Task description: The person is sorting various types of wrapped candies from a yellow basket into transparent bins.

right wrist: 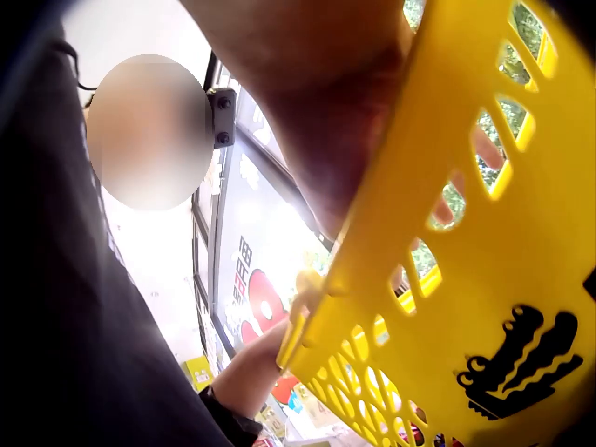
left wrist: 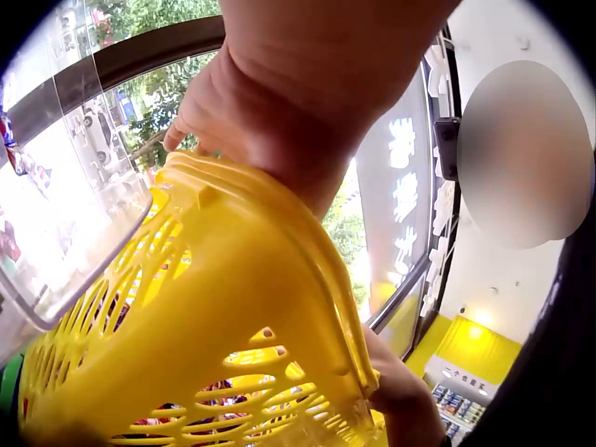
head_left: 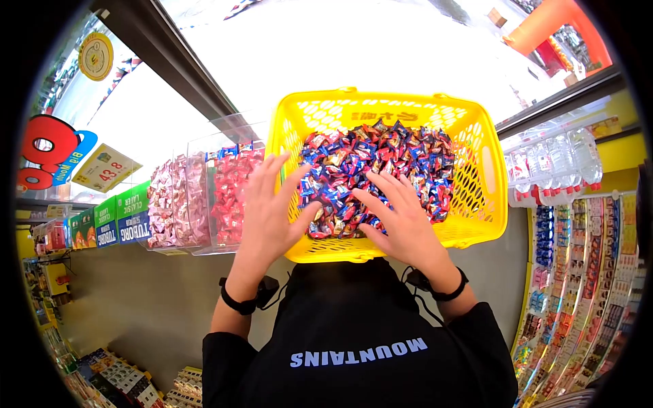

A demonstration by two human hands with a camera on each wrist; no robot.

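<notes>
A yellow plastic basket (head_left: 491,216) with slotted sides stands in front of me, holding a wide heap of wrapped candies (head_left: 381,153) in red, blue and dark wrappers. My left hand (head_left: 275,207) reaches over the basket's near left rim, fingers spread, its thumb over the heap's edge. Farther right, my right hand (head_left: 401,221) hangs over the near part of the heap with fingers apart and straight. Neither hand grips a candy. In the left wrist view the basket's rim (left wrist: 270,200) passes just below the left wrist. Through the slots in the right wrist view, right-hand fingertips (right wrist: 486,149) show.
Left of the basket stand clear bins of pink-wrapped candies (head_left: 178,200) and red-wrapped candies (head_left: 238,194), then green Tuborg cartons (head_left: 112,221). Bottles (head_left: 554,163) line the right. Shelves of packaged goods (head_left: 578,285) rise beyond an aisle floor (head_left: 149,299).
</notes>
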